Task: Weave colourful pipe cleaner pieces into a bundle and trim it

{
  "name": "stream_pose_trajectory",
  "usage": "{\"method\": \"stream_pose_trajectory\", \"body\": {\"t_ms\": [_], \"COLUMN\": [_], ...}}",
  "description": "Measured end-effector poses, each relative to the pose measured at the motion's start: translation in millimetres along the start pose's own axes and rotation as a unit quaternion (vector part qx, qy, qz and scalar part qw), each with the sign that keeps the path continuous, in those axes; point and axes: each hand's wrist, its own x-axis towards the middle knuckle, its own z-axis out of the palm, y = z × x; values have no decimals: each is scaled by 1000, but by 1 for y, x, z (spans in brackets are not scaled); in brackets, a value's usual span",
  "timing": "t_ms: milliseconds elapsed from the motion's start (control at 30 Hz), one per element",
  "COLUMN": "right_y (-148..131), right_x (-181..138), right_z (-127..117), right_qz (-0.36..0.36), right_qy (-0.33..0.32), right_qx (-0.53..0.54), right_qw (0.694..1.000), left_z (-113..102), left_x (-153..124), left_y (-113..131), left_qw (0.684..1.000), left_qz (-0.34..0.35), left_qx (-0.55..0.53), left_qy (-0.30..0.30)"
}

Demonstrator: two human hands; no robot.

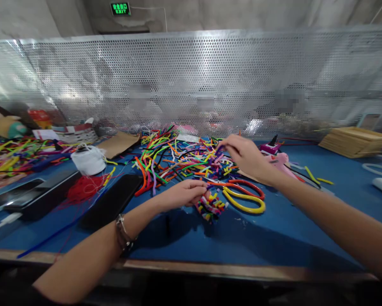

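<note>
My left hand [192, 192] is closed on a small bundle of short multicoloured pipe cleaner pieces [212, 208], held just above the blue table. Further up and to the right, my right hand [243, 154] is slightly blurred; its fingers pinch a purple pipe cleaner [220, 148] over the heap. That loose heap of pipe cleaners [178, 157] in many colours spreads behind both hands. Scissors with one red and one yellow handle [248, 206] lie right beside the bundle, their blades partly hidden.
A black phone [112, 203], red thread [84, 189] and a white cup-like item [89, 160] lie to the left. A pink glue gun [280, 159] sits behind my right arm, and stacked wooden pieces [356, 142] stand far right. A perforated metal screen [191, 76] closes off the back.
</note>
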Motion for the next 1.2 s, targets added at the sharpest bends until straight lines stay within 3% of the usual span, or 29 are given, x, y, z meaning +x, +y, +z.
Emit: {"method": "stream_pose_trajectory", "body": {"t_ms": [67,167,300,500,700,933,1033,1200], "right_y": [-18,-35,-41,-42,-37,-38,-38,-36], "right_x": [-25,-54,-67,-67,-72,-78,-81,-83], "right_z": [0,2,4,10,15,14,18,19], "right_qz": [-110,-197,-217,-190,-116,-88,-109,-222], "right_qy": [44,52,79,50,-3,-78,-66,26], "right_qx": [16,24,45,84,92,89,45,-42], "right_qw": [993,979,972,977,989,989,991,974], "left_z": [1,3,6,9,10,10,11,10], "left_x": [-1,-3,-4,-5,-3,-3,-5,-6], "left_y": [1,2,4,2,-2,-1,4,9], "left_qw": [991,948,926,931,948,971,978,976], "left_qz": [-31,-71,-80,-55,-22,21,26,7], "left_qx": [-124,-299,-355,-346,-313,-228,-186,-187], "left_qy": [-38,-86,-100,-99,-51,-76,-95,-107]}}
